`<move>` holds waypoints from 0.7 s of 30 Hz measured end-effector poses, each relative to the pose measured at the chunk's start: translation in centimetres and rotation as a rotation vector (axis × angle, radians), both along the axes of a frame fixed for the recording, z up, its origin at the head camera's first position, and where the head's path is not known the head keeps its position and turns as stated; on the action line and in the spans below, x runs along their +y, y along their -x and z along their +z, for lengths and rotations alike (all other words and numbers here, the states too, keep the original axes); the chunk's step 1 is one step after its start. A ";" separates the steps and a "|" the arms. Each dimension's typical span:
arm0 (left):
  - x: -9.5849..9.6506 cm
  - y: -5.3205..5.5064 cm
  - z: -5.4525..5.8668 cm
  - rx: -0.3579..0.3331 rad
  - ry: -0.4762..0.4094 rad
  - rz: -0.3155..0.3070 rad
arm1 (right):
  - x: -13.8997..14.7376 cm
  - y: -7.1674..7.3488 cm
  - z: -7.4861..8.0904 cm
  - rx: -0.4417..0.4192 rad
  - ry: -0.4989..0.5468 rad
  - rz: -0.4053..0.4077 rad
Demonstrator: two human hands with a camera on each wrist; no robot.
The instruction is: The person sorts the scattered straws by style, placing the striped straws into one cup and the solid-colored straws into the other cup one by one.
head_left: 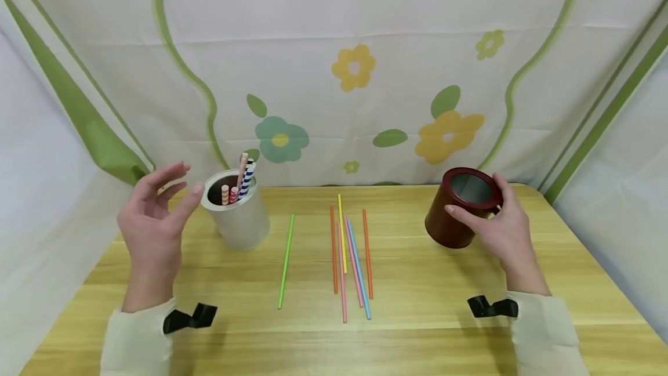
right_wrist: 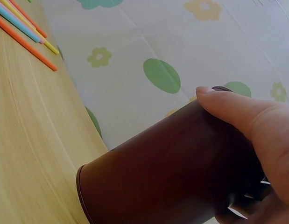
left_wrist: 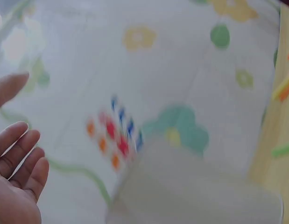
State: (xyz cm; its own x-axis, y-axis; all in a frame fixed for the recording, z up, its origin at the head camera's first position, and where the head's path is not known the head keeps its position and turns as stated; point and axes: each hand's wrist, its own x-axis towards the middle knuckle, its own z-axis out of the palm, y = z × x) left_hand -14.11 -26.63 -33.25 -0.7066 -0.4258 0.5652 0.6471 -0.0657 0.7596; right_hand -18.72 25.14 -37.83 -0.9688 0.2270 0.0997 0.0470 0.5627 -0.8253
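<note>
On the right of the table, a dark red can (head_left: 447, 222) stands upright with its open top facing up. My right hand (head_left: 505, 231) grips it near the rim, thumb on the front and fingers round the far side. A white can (head_left: 242, 222) stands at the left, holding several patterned paper straws (head_left: 246, 183), some striped blue, others pink or orange. My left hand (head_left: 155, 219) is raised beside that can, holding nothing, fingers loosely bent. In the left wrist view a gap shows between the left hand (left_wrist: 20, 172) and the white can (left_wrist: 200, 186).
Between the cans several plain straws lie on the wooden table (head_left: 250, 335): a green straw (head_left: 286, 261) apart at left, then a loose group with a blue straw (head_left: 359, 268), a yellow straw (head_left: 341, 231), pink and orange ones. Flower-patterned cloth (head_left: 323, 16) hangs behind the table.
</note>
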 end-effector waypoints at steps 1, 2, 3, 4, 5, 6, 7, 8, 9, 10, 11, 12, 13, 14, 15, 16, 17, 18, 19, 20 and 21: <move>0.9 -0.4 0.4 0.037 0.014 -0.026 | -0.1 0.0 0.0 -0.001 0.002 0.001; 2.0 -0.7 0.8 0.046 0.032 -0.043 | -0.2 0.0 0.1 -0.001 0.006 0.002; 3.2 -0.9 1.0 0.022 0.067 -0.055 | -0.2 0.0 0.2 -0.001 0.008 0.002; 4.4 -1.0 1.1 -0.029 0.114 -0.065 | -0.3 0.0 0.2 0.000 0.011 0.002; 5.6 -1.0 1.0 -0.102 0.176 -0.080 | -0.4 0.0 0.2 0.001 0.014 0.001; 6.7 -0.8 0.8 -0.187 0.241 -0.099 | -0.5 0.0 0.2 0.003 0.017 -0.001; 7.9 -0.4 0.4 -0.284 0.305 -0.127 | -0.6 0.0 0.2 0.005 0.022 -0.004; 9.0 0.1 -0.1 -0.377 0.366 -0.159 | -0.6 0.0 0.1 0.007 0.028 -0.006; 10.0 0.6 -0.6 -0.454 0.425 -0.202 | -0.7 0.1 0.1 0.009 0.032 -0.010; 11.0 1.3 -1.3 -0.514 0.464 -0.247 | -0.8 0.1 0.0 0.010 0.039 -0.012; 11.9 1.9 -2.0 -0.559 0.491 -0.292 | -0.9 0.1 -0.1 0.009 0.047 -0.014; 12.7 2.5 -2.8 -0.598 0.507 -0.329 | -1.0 0.1 -0.2 0.009 0.054 -0.014; 13.5 3.0 -3.5 -0.631 0.522 -0.361 | -1.1 0.1 -0.3 0.008 0.058 -0.013; 14.2 3.4 -4.2 -0.654 0.534 -0.382 | -1.2 0.1 -0.3 0.008 0.060 -0.010; 14.8 3.9 -4.9 -0.675 0.548 -0.398 | -1.2 0.0 -0.3 0.007 0.063 -0.006; 15.4 4.2 -5.5 -0.696 0.557 -0.407 | -1.3 0.0 -0.3 0.005 0.062 -0.001; 15.9 4.5 -6.1 -0.715 0.559 -0.408 | -1.3 -0.1 -0.3 0.002 0.059 0.007; 16.3 4.8 -6.5 -0.733 0.561 -0.399 | -1.2 -0.1 -0.3 -0.002 0.054 0.015; 16.7 5.1 -6.9 -0.749 0.569 -0.376 | -1.1 -0.2 -0.2 -0.008 0.054 0.024; 17.1 5.3 -7.1 -0.763 0.577 -0.345 | -1.1 -0.3 -0.1 -0.015 0.057 0.033; 17.4 5.4 -7.3 -0.774 0.582 -0.313 | -1.0 -0.3 0.0 -0.023 0.059 0.041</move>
State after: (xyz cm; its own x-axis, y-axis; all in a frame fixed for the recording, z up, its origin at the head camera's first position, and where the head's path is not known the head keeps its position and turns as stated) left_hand -19.56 -9.21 -40.53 -0.9988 0.0362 -0.0341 -0.0185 0.3660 0.9304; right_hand -18.41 24.18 -37.79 -0.9793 0.1918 0.0650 0.0441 0.5150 -0.8560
